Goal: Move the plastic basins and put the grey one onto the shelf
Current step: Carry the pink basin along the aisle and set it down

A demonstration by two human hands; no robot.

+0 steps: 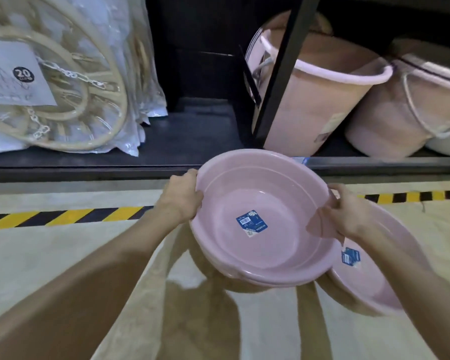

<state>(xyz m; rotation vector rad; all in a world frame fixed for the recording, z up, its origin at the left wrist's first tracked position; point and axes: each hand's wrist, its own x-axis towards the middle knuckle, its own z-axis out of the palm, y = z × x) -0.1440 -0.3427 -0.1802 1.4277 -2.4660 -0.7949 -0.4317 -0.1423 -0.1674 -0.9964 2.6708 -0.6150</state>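
I hold a small stack of pink plastic basins (278, 201) above the floor, just in front of the low black shelf (192, 136). A blue label is stuck inside the top one. My left hand (179, 198) grips the stack's left rim and my right hand (346, 216) grips its right rim. Another pink basin (369, 287) with a blue label lies on the floor at the right, partly under my right forearm. No grey basin is in sight.
On the shelf, bagged beige clip hangers (57, 81) fill the left side and pink buckets (320, 100) the right, with bare shelf between them. A black upright post (283, 68) stands before the buckets. Yellow-black tape (63, 216) runs along the floor.
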